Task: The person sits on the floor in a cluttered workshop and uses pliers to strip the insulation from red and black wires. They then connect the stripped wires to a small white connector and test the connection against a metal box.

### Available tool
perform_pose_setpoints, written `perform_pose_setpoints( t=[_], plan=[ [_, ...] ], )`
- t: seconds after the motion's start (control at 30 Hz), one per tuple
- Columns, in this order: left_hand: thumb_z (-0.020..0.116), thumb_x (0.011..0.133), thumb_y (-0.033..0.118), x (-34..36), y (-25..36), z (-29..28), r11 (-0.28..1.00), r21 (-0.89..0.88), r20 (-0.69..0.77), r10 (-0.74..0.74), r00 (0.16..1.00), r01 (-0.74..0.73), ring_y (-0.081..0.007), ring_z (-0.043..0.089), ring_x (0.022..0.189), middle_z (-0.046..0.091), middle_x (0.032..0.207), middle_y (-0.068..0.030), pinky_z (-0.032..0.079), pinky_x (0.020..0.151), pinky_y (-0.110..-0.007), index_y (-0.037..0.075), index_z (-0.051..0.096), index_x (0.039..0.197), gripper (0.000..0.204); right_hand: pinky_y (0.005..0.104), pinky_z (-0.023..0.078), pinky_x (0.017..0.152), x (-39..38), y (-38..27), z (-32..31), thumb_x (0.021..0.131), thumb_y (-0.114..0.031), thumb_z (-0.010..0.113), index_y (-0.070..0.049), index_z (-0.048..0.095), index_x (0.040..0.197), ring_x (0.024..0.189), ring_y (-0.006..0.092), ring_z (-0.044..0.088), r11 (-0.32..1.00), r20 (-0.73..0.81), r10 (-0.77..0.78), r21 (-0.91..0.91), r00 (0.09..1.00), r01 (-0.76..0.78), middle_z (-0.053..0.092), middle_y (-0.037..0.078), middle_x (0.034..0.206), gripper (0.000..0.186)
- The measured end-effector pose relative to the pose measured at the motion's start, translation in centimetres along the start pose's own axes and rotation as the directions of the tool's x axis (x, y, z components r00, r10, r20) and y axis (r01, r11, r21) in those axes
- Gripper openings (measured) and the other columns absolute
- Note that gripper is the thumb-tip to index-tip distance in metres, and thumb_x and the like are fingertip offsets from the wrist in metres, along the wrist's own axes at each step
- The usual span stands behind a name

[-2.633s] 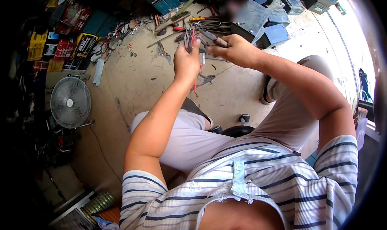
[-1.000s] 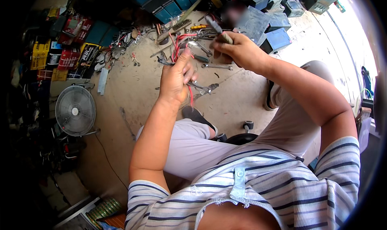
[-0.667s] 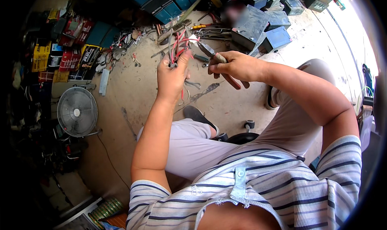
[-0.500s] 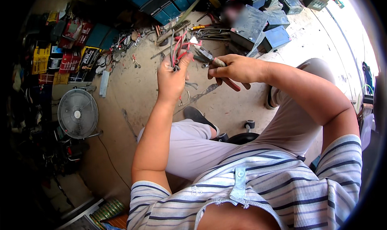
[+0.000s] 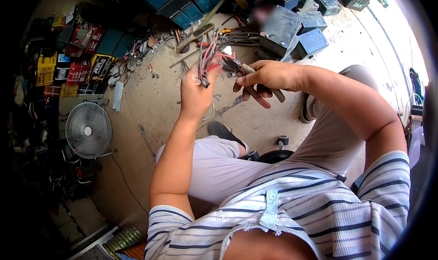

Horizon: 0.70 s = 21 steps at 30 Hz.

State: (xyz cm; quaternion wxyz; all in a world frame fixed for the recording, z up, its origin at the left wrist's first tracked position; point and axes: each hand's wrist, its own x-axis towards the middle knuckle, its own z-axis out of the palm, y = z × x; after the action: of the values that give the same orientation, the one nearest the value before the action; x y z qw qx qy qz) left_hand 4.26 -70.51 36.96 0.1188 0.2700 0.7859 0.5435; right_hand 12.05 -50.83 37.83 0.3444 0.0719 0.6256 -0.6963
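Note:
My left hand is closed around a bundle of red and grey wires, whose ends stick up past my fingers. In my right hand is a pair of pliers, one handle red and the other greyish. Their jaws point to the upper left, close to the red wire ends beside my left thumb. Whether the jaws touch a wire is too small to tell. A white piece shows just beyond the wires; its kind is unclear.
Hand tools and a wire brush lie on the floor past my hands. Batteries stand at the upper right. Battery boxes are stacked at the left, above a metal fan. My shoe rests below my hands.
The pliers' handles have spread wider in my right hand, and their jaws have shifted slightly. My left hand has turned a little with the wires, which now fan out differently.

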Motion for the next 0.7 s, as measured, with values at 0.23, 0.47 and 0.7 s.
perform_pose_setpoints(
  t=[0.23, 0.47, 0.7],
  plan=[
    [0.062, 0.09, 0.015, 0.02, 0.87, -0.18, 0.989, 0.134, 0.007, 0.057, 0.998, -0.057, -0.0159, 0.061, 0.074, 0.068, 0.085, -0.0107, 0.048, 0.069, -0.029, 0.0, 0.063, 0.106, 0.022, 0.0239, 0.04, 0.048, 0.01, 0.27, -0.12, 0.095, -0.026, 0.049, 0.002, 0.061, 0.106, 0.05, 0.0086, 0.049, 0.999, -0.002, -0.015, 0.037, 1.0, 0.015, 0.064, 0.008, 0.082, 0.032],
    [0.062, 0.09, 0.011, 0.22, 0.7, -0.46, 0.953, 0.249, 0.03, 0.169, 0.985, -0.171, -0.01, 0.055, 0.065, 0.063, 0.076, -0.005, 0.045, 0.06, -0.025, 0.001, 0.063, 0.107, 0.02, 0.024, 0.039, 0.047, -0.01, 0.1, -0.27, 0.096, -0.027, 0.049, 0.003, 0.061, 0.106, 0.049, 0.0088, 0.049, 1.0, 0.018, -0.008, -0.008, 1.0, 0.008, 0.065, 0.009, 0.082, 0.033],
    [0.063, 0.088, 0.014, 0.31, 0.24, -0.38, 0.935, 0.28, 0.011, 0.222, 0.975, -0.217, -0.0316, 0.063, 0.069, 0.065, 0.077, -0.0165, 0.048, 0.062, -0.035, 0.002, 0.064, 0.096, 0.015, 0.023, 0.037, 0.048, -0.08, -0.19, -0.22, 0.097, -0.028, 0.049, 0.001, 0.06, 0.1, 0.049, 0.0093, 0.054, 0.999, -0.03, 0.008, -0.052, 1.0, -0.009, 0.065, 0.007, 0.081, 0.031]
  ],
)
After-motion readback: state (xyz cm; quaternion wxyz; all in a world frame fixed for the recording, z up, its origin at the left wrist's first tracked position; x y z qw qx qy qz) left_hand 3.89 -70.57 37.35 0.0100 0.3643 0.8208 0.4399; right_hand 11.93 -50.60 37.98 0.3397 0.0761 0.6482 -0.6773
